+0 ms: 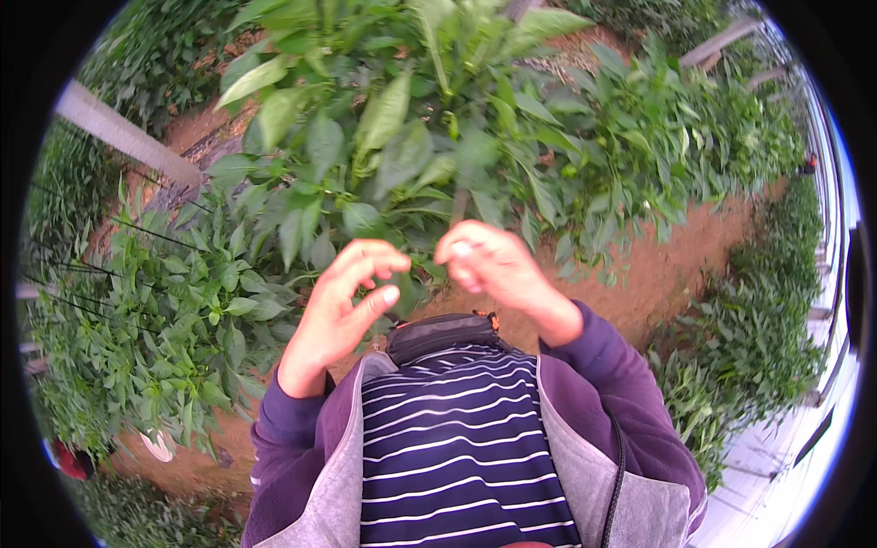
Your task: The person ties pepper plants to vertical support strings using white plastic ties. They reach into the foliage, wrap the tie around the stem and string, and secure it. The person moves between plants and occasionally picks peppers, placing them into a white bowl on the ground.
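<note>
My left hand (342,298) is raised in front of my waist, its thumb apart from the curved fingers and nothing seen between them. Beside it, my right hand (500,264) is blurred with its fingers curled inward. Whether something small lies in that hand cannot be made out. Both hands are at the near side of a tall, leafy pepper plant (401,154) with broad green leaves and slim green parts among them. A thin upright stake or stem (460,205) shows just beyond my right fingers. Below the hands sits a black waist pouch (442,335) with orange cord ends.
Plant rows (747,294) run along both sides of a bare soil path (678,264). A pale post (130,133) leans in at the left, with dark strings (161,233) crossing the leaves. Whitish greenhouse sheeting (760,452) is at the right. Something red (68,460) shows low at the left edge.
</note>
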Demonstrator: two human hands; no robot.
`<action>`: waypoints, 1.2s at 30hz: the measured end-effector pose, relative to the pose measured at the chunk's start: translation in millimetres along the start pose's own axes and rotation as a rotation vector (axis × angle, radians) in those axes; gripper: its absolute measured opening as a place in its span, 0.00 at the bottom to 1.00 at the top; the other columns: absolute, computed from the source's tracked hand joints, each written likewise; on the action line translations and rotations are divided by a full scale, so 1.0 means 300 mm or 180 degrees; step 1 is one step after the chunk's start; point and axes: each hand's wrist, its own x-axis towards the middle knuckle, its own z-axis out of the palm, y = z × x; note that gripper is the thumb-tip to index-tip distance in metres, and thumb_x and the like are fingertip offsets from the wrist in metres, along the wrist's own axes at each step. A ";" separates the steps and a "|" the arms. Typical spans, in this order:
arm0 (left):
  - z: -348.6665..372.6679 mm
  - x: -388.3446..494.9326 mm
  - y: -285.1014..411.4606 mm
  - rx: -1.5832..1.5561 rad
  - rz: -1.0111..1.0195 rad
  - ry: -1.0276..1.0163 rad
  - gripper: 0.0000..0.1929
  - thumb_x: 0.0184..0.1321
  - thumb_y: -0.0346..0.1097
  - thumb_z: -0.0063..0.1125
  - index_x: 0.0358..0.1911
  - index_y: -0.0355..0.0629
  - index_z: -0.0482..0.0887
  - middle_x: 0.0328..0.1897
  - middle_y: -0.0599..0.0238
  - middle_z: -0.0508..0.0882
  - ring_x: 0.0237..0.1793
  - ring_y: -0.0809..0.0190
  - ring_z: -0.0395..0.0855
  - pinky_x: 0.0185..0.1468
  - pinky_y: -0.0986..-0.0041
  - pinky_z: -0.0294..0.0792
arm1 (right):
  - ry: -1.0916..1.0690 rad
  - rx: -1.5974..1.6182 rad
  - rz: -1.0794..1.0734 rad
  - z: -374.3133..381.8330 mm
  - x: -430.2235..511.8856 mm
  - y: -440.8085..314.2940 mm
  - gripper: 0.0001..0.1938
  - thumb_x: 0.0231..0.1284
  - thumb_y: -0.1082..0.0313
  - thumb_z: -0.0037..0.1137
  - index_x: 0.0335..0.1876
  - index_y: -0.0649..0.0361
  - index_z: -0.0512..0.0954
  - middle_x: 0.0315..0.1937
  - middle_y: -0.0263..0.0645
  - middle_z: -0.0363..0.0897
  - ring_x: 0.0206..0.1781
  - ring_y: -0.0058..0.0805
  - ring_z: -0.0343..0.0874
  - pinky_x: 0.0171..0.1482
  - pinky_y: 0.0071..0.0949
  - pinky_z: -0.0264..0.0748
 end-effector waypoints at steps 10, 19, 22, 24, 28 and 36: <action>0.374 0.120 0.110 -0.1879 0.0184 0.1285 0.11 0.73 0.39 0.43 0.37 0.40 0.74 0.22 0.71 0.71 0.20 0.74 0.62 0.24 0.83 0.56 | -0.0284 -0.0713 0.0298 -0.230 -0.491 0.211 0.12 0.72 0.63 0.44 0.49 0.61 0.76 0.27 0.32 0.77 0.31 0.21 0.76 0.37 0.23 0.73; 0.288 0.452 0.086 -0.0371 -0.0507 0.1638 0.11 0.71 0.38 0.46 0.32 0.43 0.79 0.17 0.77 0.71 0.16 0.78 0.61 0.21 0.86 0.52 | 0.0109 -0.0664 -0.0291 -0.598 -0.390 -0.041 0.10 0.69 0.67 0.52 0.47 0.64 0.79 0.43 0.34 0.81 0.47 0.21 0.78 0.51 0.25 0.75; 0.225 0.569 0.054 -0.0515 -0.0205 0.2052 0.12 0.71 0.38 0.46 0.32 0.43 0.79 0.18 0.76 0.72 0.16 0.78 0.62 0.20 0.86 0.53 | 0.0359 -0.0715 -0.0733 -0.706 -0.249 -0.175 0.10 0.69 0.68 0.51 0.45 0.65 0.79 0.41 0.36 0.82 0.44 0.23 0.79 0.47 0.25 0.76; 0.191 0.625 0.033 -0.0944 0.0212 0.2326 0.12 0.72 0.39 0.46 0.33 0.41 0.78 0.19 0.73 0.73 0.16 0.76 0.63 0.20 0.86 0.53 | 0.0473 -0.0559 -0.0921 -0.776 -0.147 -0.258 0.09 0.68 0.68 0.51 0.44 0.65 0.79 0.41 0.38 0.82 0.43 0.25 0.80 0.46 0.25 0.77; 0.162 0.715 0.003 -0.1359 0.0453 0.2756 0.13 0.73 0.39 0.45 0.34 0.40 0.78 0.19 0.72 0.73 0.16 0.76 0.63 0.20 0.85 0.54 | 0.0909 -0.0719 -0.1301 -0.948 0.068 -0.489 0.09 0.68 0.68 0.51 0.45 0.65 0.78 0.41 0.39 0.82 0.41 0.24 0.80 0.45 0.24 0.77; -0.040 0.917 0.006 -0.0532 -0.0216 0.3163 0.09 0.68 0.37 0.50 0.34 0.41 0.81 0.22 0.71 0.79 0.19 0.74 0.70 0.23 0.82 0.61 | 0.0704 -0.0121 -0.1326 -1.369 0.875 -0.885 0.13 0.67 0.67 0.54 0.51 0.65 0.77 0.46 0.43 0.82 0.43 0.27 0.80 0.50 0.27 0.77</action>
